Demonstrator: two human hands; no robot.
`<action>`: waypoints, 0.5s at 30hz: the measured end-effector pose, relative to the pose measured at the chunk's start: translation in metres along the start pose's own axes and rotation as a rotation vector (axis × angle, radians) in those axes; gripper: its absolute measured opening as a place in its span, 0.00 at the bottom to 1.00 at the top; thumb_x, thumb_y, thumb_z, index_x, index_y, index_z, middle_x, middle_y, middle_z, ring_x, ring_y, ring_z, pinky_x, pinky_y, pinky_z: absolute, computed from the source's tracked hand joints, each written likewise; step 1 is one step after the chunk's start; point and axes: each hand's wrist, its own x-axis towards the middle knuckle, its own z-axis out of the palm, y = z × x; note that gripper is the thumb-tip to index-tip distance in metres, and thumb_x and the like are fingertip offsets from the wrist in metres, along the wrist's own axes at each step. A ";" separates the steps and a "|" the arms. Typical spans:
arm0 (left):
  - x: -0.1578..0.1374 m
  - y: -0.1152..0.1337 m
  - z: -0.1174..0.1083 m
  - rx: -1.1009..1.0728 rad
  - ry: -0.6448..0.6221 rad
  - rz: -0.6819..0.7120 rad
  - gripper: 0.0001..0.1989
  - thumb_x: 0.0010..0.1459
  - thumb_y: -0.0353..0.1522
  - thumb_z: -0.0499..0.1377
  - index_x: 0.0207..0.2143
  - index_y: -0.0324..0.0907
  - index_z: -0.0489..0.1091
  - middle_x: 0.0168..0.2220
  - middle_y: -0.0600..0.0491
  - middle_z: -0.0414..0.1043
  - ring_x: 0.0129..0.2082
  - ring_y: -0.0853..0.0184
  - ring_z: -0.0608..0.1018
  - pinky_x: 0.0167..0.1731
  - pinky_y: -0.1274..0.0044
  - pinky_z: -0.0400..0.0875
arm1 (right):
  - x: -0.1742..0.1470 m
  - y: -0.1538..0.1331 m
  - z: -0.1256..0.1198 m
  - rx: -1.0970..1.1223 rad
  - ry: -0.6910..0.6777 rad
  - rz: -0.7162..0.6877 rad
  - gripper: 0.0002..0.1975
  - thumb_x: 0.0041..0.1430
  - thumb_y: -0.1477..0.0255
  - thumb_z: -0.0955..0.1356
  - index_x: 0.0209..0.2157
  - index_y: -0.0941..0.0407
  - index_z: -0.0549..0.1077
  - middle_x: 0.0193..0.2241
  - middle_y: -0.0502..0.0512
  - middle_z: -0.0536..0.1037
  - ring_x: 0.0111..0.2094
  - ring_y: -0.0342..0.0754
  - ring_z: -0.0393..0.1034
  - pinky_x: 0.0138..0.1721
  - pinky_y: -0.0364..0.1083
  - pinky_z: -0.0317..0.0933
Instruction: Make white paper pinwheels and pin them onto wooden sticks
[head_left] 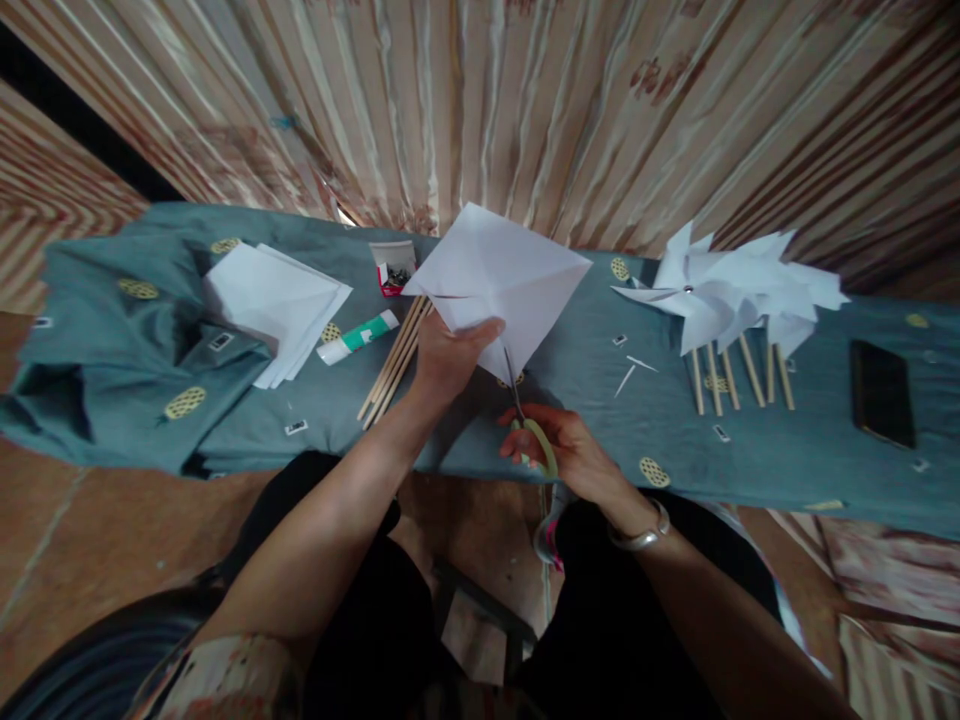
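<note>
A square sheet of white paper with crease lines is held up over the cloth-covered table, one corner toward me. My left hand grips its lower left side, thumb on top. A slit shows in the paper's left part, above that hand. My right hand has its fingers through the yellow-green handles of the scissors. Their blades reach into the paper's near corner. Beneath my left hand lie several wooden sticks.
To the left are a stack of white paper, a glue stick and a small open box of metal pins. On the right lie white paper pinwheels on sticks, thin paper scraps and a black phone. Corrugated sheeting rises behind.
</note>
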 end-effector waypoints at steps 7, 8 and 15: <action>0.000 0.003 0.000 -0.024 0.000 -0.017 0.10 0.42 0.28 0.70 0.31 0.39 0.77 0.32 0.50 0.82 0.33 0.62 0.82 0.36 0.73 0.78 | -0.001 0.001 0.000 -0.034 0.012 -0.023 0.29 0.44 0.48 0.76 0.38 0.57 0.74 0.25 0.51 0.75 0.25 0.42 0.67 0.24 0.41 0.59; 0.000 0.003 0.001 -0.030 0.001 -0.020 0.10 0.42 0.28 0.70 0.30 0.39 0.76 0.32 0.50 0.82 0.34 0.62 0.82 0.37 0.73 0.78 | -0.001 0.001 0.000 -0.038 0.009 -0.025 0.29 0.45 0.48 0.75 0.38 0.57 0.74 0.25 0.51 0.75 0.25 0.42 0.67 0.24 0.40 0.59; 0.000 0.003 0.000 -0.028 0.007 -0.052 0.12 0.43 0.28 0.70 0.33 0.39 0.76 0.34 0.50 0.82 0.35 0.61 0.82 0.38 0.73 0.79 | -0.002 0.004 -0.002 -0.050 -0.002 -0.046 0.28 0.47 0.48 0.75 0.38 0.57 0.74 0.26 0.51 0.75 0.25 0.41 0.66 0.24 0.40 0.59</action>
